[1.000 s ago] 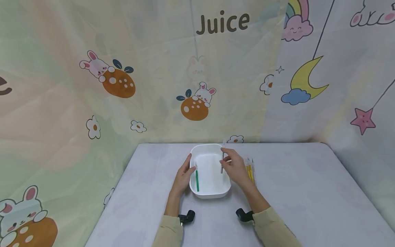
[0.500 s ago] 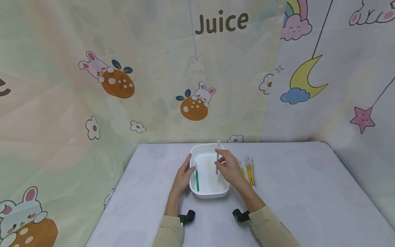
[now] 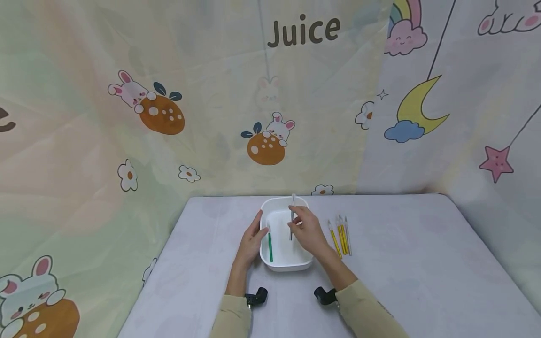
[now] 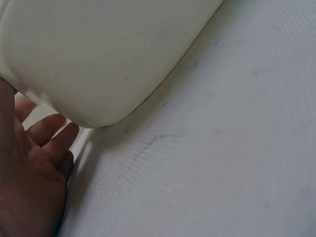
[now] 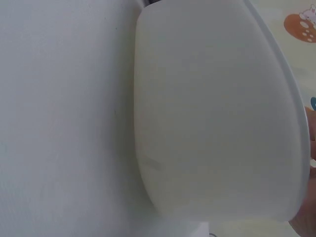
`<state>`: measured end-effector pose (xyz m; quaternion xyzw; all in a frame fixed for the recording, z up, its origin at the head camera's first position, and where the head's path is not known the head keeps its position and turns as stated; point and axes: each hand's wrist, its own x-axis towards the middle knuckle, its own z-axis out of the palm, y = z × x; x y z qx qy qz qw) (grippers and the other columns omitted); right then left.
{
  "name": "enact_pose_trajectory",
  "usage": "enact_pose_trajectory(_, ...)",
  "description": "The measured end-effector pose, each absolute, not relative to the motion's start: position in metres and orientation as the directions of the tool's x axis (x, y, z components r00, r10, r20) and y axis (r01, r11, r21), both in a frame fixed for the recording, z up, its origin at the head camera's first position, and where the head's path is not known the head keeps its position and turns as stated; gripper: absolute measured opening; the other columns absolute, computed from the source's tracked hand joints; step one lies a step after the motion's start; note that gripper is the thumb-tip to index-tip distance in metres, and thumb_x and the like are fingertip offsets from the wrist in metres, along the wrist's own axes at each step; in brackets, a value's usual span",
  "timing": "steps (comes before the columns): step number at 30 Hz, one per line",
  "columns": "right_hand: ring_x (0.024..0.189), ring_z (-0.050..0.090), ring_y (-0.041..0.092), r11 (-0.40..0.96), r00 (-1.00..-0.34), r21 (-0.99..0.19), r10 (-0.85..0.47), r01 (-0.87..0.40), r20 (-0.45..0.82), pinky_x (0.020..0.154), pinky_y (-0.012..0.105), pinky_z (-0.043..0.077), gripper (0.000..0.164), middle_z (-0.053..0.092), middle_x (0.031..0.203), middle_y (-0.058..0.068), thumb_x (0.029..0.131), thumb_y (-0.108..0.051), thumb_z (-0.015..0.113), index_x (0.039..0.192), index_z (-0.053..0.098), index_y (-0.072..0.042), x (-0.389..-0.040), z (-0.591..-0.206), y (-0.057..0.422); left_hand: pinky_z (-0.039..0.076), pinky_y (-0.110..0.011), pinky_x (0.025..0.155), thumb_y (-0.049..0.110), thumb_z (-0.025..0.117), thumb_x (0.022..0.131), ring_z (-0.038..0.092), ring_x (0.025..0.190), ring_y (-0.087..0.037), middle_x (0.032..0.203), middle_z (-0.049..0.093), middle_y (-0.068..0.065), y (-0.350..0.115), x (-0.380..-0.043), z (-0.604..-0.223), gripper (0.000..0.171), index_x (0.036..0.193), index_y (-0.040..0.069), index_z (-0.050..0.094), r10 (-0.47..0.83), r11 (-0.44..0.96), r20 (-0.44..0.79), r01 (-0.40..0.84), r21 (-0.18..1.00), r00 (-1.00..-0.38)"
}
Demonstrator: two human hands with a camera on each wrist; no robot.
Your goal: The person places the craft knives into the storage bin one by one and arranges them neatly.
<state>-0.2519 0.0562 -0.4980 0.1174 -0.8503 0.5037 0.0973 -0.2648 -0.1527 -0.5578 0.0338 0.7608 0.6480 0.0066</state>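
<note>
A white plastic tray [image 3: 287,268] with rounded corners stands before me in the head view. My left hand [image 3: 249,241] holds its left side, thumb over the rim and fingers along the outer wall. In the left wrist view those fingers [image 4: 61,140] lie at the tray's lower corner. Over the inside of the tray, my right hand [image 3: 309,233] pinches a slim grey pen-like stick [image 3: 291,234] with a clear upper end, held lengthwise. A similar green stick [image 3: 270,248] lies inside along the left wall. The tray wall [image 5: 212,113] hides most of my right hand in the right wrist view.
Right of the tray, several slim sticks [image 3: 341,238], yellow and pale silver with clear ends, lie side by side on the white-covered table [image 3: 401,263]. A printed curtain [image 3: 220,141] hangs behind the table's far edge.
My right hand has carried the grey stick leftward, from the tray's right side to nearer its middle, uncovering more of the yellow sticks. The left hand and tray have stayed put.
</note>
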Motion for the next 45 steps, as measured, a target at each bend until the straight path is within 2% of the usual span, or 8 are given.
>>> enact_pose_trajectory(4,0.096,0.067,0.018,0.458,-0.951,-0.835,-0.116,-0.306,0.286,0.077,0.023,0.062,0.054,0.062,0.138,0.017,0.092,0.0,0.074,0.144,0.06,-0.007,-0.253,-0.499,0.052,0.023,-0.044,0.13,0.021,0.056,0.107,0.024,0.159,-0.009,0.168,0.03,0.019,-0.153,-0.265,-0.557,0.062,0.163,0.034,0.034,0.06,0.159,0.033,0.042,0.986,-0.998)
enact_pose_trajectory(13,0.096,0.067,0.015,0.489,-0.956,-0.822,-0.128,-0.292,0.264,0.079,0.024,0.062,0.055,0.061,0.138,0.013,0.093,-0.002,0.075,0.145,0.059,-0.007,-0.254,-0.5,0.044,0.023,-0.048,0.13,0.021,0.055,0.107,0.023,0.16,-0.015,0.17,0.029,0.014,-0.153,-0.264,-0.556,0.062,0.164,0.029,0.034,0.062,0.168,0.048,0.058,0.984,-0.997)
enact_pose_trajectory(24,0.094,0.069,0.017,0.484,-0.954,-0.823,-0.139,-0.298,0.265,0.077,0.025,0.062,0.053,0.063,0.134,0.016,0.092,-0.001,0.076,0.142,0.061,-0.004,-0.259,-0.506,0.037,0.021,-0.048,0.131,0.021,0.056,0.107,0.024,0.16,-0.015,0.169,0.031,0.014,-0.154,-0.264,-0.559,0.06,0.162,0.033,0.036,0.048,0.172,0.051,0.058,0.983,-0.998)
enact_pose_trajectory(34,0.092,0.069,0.017,0.521,-0.965,-0.813,-0.153,-0.26,0.211,0.069,0.022,0.06,0.053,0.065,0.131,0.016,0.091,-0.001,0.076,0.142,0.061,-0.006,-0.262,-0.508,0.033,0.022,-0.046,0.13,0.02,0.056,0.106,0.024,0.159,-0.013,0.169,0.031,0.015,-0.154,-0.265,-0.56,0.061,0.162,0.034,0.035,0.052,0.17,0.056,0.064,0.983,-0.997)
enact_pose_trajectory(45,0.09,0.067,0.015,0.542,-0.975,-0.812,-0.167,-0.217,0.149,0.066,0.022,0.059,0.055,0.064,0.134,0.014,0.091,-0.002,0.077,0.143,0.061,-0.008,-0.263,-0.51,0.032,0.022,-0.046,0.13,0.019,0.055,0.106,0.024,0.16,-0.014,0.169,0.03,0.014,-0.154,-0.267,-0.56,0.062,0.163,0.032,0.034,0.054,0.171,0.053,0.062,0.983,-0.997)
